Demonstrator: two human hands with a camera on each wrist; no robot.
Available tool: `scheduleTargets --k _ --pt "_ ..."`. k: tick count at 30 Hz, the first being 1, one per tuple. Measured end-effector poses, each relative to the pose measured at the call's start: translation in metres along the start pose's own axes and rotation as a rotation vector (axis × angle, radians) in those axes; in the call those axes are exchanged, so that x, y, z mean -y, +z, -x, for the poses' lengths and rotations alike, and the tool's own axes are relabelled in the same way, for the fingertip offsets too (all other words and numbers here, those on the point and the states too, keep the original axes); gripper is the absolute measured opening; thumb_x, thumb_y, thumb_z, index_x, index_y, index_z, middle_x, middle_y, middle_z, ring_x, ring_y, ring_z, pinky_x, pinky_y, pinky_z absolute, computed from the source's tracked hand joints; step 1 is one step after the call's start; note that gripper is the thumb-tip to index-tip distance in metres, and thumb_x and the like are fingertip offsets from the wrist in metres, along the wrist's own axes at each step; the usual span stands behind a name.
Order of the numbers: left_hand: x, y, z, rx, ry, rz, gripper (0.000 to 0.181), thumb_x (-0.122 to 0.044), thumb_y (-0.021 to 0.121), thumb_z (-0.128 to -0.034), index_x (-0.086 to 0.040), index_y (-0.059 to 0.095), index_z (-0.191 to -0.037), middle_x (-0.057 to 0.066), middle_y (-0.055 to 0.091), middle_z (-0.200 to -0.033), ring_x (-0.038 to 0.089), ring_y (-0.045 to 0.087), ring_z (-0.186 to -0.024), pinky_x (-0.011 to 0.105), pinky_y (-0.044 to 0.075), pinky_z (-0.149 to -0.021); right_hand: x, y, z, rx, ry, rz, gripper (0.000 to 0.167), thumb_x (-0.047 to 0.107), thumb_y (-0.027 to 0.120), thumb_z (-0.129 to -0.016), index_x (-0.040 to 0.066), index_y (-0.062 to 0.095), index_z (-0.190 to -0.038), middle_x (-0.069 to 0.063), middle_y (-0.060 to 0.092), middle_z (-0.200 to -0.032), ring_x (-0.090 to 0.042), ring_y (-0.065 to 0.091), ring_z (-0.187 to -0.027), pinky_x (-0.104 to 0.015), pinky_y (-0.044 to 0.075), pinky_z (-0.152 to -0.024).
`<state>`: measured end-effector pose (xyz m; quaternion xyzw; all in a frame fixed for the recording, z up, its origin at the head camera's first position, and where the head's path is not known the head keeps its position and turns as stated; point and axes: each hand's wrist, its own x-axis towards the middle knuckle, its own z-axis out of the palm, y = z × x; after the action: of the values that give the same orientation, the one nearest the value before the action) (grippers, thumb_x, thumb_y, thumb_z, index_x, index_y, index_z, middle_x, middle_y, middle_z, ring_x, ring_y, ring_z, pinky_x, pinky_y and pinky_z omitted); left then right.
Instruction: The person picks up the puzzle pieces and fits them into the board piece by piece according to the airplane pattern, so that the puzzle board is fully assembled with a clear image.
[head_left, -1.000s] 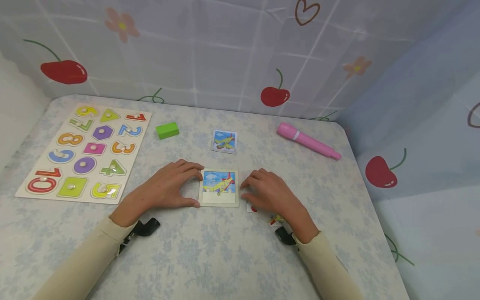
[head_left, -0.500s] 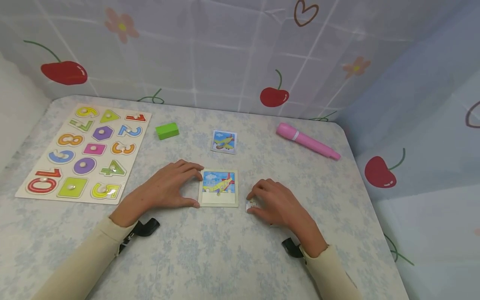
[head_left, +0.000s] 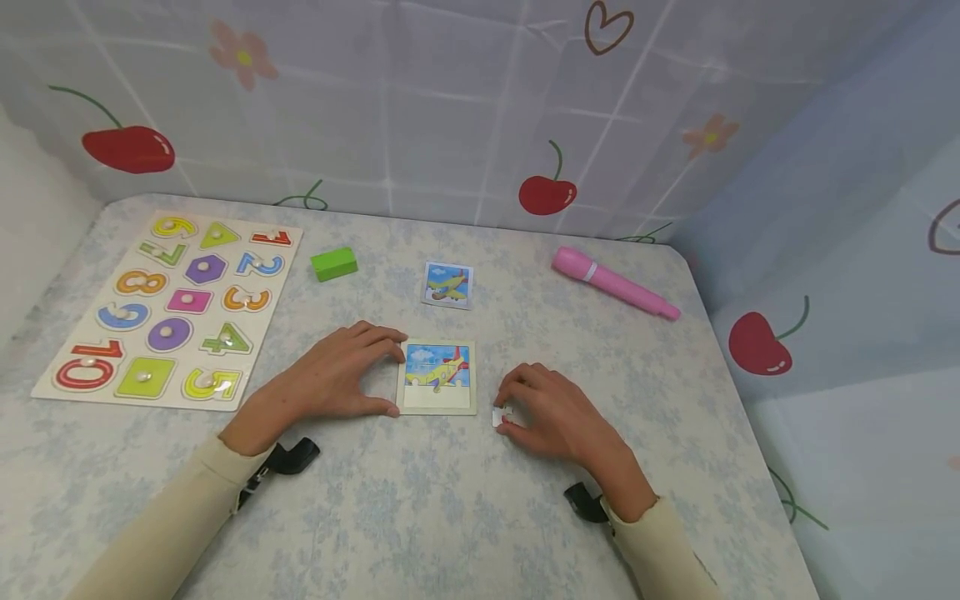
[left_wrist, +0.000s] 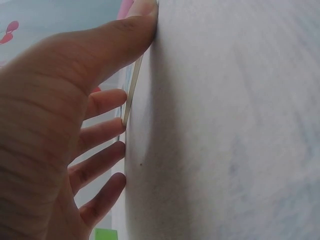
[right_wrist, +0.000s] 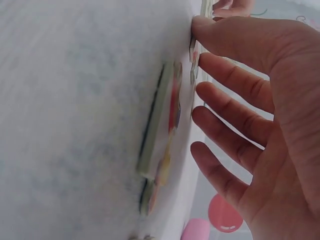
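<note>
A small square puzzle board point(head_left: 437, 398) with a yellow airplane picture lies in the middle of the table. Its upper part is filled; a cream strip shows along the bottom. At its left edge rests my left hand point(head_left: 341, 371), thumb by the near corner and fingertips touching the rim. My right hand point(head_left: 555, 412), just right of the board, pinches a small puzzle piece point(head_left: 498, 417) low at the table between thumb and index finger; the fingers cover much of it. In the right wrist view, another puzzle piece point(right_wrist: 162, 120) lies beside that hand, hidden in the head view.
Behind the board lies an airplane picture card point(head_left: 447, 285). A green block point(head_left: 333, 263) and a number-and-shape peg board point(head_left: 172, 308) are to the left. A pink stick-like object point(head_left: 617, 283) lies at back right. A printed curtain point(head_left: 435, 108) hangs behind the table.
My right hand has moved from the board's right edge rightward and slightly nearer, and its thumb and finger have come round the small puzzle piece. My left hand has stayed at the board.
</note>
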<state>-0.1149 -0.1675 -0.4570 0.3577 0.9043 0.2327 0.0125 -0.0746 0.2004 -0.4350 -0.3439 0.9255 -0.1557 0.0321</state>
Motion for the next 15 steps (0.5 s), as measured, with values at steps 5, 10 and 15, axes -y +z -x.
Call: scheduleTargets --k 5,10,15 --pt "0.000 -0.001 0.000 0.005 -0.006 0.005 0.068 -0.057 0.095 -0.0763 -0.017 0.069 -0.124 0.004 0.059 -0.154 0.029 0.056 -0.132 0.053 0.049 -0.102 0.001 -0.001 -0.002 0.005 -0.008 0.015 0.023 0.031 0.090 -0.090 0.022 0.076 -0.106 0.005 0.067 -0.118 -0.016 0.063 -0.111 -0.039 0.056 -0.090" --pt "-0.001 -0.002 -0.001 0.015 -0.011 0.007 0.067 -0.057 0.095 -0.0771 -0.017 0.069 -0.125 0.004 0.059 -0.154 0.028 0.056 -0.133 0.053 0.049 -0.103 0.003 -0.003 -0.005 0.013 -0.011 0.037 0.023 0.031 0.088 -0.091 0.021 0.076 -0.108 0.005 0.069 -0.116 -0.017 0.064 -0.113 -0.039 0.056 -0.091" --pt "-0.001 -0.001 0.000 0.012 -0.013 -0.002 0.067 -0.057 0.095 -0.0767 -0.017 0.069 -0.124 0.005 0.059 -0.153 0.029 0.056 -0.132 0.053 0.049 -0.103 0.008 -0.005 -0.014 0.024 -0.021 0.050 0.023 0.032 0.086 -0.093 0.021 0.077 -0.110 0.006 0.070 -0.114 -0.016 0.063 -0.112 -0.038 0.055 -0.092"
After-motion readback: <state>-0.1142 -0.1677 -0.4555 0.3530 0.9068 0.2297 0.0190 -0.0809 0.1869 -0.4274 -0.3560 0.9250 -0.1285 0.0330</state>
